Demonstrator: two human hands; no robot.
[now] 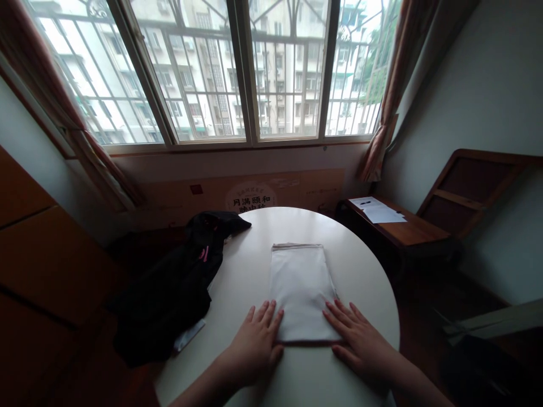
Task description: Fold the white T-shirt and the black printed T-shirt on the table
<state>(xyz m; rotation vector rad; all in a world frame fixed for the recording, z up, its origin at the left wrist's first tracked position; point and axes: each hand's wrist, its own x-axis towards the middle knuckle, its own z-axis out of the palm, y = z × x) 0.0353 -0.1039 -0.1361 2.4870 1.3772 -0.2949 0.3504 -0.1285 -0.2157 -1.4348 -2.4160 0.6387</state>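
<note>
A white cloth (300, 288), folded into a flat rectangle, lies on the round white table (241, 265). My left hand (258, 333) rests at its near left edge, fingers stretched out and palm down. At the near right edge, my right hand (354, 336) lies flat with its fingers spread, the fingertips on the fabric. Both thumbs are by the cloth's near corners. Neither hand grips anything.
A black garment (178, 282) with a pink mark drapes over the table's left side. To the right, a wooden chair (424, 234) bears white papers (377, 210). Behind the table stands a printed cardboard box (292, 186) under the barred window. An orange-brown cabinet (29, 254) is at left.
</note>
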